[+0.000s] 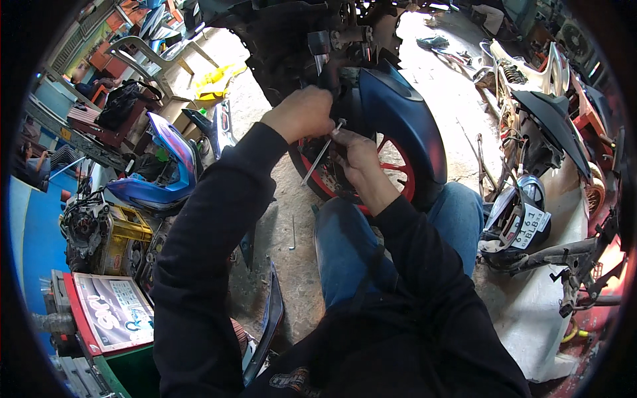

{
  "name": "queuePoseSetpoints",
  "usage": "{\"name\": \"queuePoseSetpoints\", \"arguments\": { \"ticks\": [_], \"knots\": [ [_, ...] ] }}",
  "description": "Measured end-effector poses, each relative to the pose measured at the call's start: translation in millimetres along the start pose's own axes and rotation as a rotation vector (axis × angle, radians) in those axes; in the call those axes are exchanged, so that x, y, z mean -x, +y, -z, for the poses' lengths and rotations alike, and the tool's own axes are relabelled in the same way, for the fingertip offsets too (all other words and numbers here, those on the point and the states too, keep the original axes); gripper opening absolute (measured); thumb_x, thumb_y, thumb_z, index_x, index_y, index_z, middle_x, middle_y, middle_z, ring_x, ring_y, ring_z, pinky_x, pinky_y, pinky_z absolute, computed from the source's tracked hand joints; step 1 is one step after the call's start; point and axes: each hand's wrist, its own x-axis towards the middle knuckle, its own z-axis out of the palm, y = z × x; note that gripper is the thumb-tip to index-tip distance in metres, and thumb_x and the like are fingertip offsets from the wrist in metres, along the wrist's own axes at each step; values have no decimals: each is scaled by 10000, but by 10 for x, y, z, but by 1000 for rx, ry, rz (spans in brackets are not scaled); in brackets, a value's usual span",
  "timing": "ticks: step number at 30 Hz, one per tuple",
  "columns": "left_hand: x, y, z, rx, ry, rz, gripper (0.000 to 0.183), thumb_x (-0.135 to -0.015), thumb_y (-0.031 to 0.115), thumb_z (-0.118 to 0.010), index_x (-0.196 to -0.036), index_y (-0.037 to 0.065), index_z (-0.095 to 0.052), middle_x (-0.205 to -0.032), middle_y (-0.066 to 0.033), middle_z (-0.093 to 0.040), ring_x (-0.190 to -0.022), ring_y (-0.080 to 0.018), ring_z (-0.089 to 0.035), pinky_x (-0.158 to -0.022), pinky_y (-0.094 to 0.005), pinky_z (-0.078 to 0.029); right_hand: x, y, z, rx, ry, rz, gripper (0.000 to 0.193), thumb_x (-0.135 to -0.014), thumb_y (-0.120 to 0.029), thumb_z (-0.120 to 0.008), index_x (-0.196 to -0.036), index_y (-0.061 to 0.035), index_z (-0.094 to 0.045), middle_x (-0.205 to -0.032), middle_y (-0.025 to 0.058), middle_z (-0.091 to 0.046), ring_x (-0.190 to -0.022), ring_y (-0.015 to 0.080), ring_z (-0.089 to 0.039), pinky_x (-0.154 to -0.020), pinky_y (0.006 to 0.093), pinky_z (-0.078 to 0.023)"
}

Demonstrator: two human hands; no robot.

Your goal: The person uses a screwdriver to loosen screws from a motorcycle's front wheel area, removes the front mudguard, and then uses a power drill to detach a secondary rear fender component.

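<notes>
One bent metal rod (292,232) on the floor, left of your left knee (342,225). Your right hand (361,158) pinches one silver rod-shaped tool (317,163) beside the one red-rimmed wheel (407,176); left hand (302,114) curled near its top, grip can't be confirmed. One blue fender (401,119) above.

Fender (397,123) dark blue. Rim (409,179) red. Rod (317,161) silver. Sleeves (206,259) black, jeans (352,249) faded blue. Left panel (174,154) blue shading to purple. Sheet (215,83) bright yellow. Plate (531,225) white, dark characters. Box (75,308) red-edged, green side, pale stickered top. Floor (295,285) grey, mottled.
</notes>
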Motion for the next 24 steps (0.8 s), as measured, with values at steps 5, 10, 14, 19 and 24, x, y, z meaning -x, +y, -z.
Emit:
{"name": "queuePoseSetpoints", "arguments": {
  "ticks": [5, 10, 14, 19, 24],
  "knots": [
    [-91, -79, -294, -155, 351, -476, 291, -720, 99, -637, -1005, 43, -663, -944, -118, -630, -891, -304, -631, -797, -378, -509, -79, 47, 56, 108, 55, 72, 131, -813, -79, -664, -916, -3, -634, -725, 41, -618, -570, 123, -542, -544, 255, -435],
    [-52, -127, -440, -155, 466, -439, 292, -720, 86, -645, -1011, 60, -650, -1026, -91, -601, -906, -283, -624, -790, -381, -506, -16, 17, 16, 295, 108, 121, 125, -772, -75, -710, -827, 7, -634, -680, 36, -604, -557, 106, -538, -487, 237, -409],
    [-138, -118, -448, -175, 436, -373, 241, -732, 79, -629, -973, 68, -642, -1031, -75, -600, -889, -274, -630, -758, -379, -512, 24, -70, 32, 451, 80, 222, 153, -767, -100, -725, -787, 13, -625, -669, 40, -603, -544, 97, -532, -477, 233, -398],
    [-145, -137, -520, -136, 543, -408, 178, -751, 134, -636, -918, 73, -637, -931, -92, -618, -873, -283, -631, -725, -395, -505, 62, -108, 128, 604, 13, 249, 174, -761, -113, -731, -806, 21, -629, -659, 39, -606, -529, 99, -528, -487, 235, -399],
    [-26, -172, -511, 222, 538, -306, 143, -758, 120, -660, -876, 41, -640, -842, -122, -631, -824, -286, -635, -706, -372, -494, 17, -98, 161, 700, -54, 286, 155, -804, -120, -684, -824, 26, -635, -661, 47, -608, -536, 104, -542, -502, 250, -410]
  ]
}}
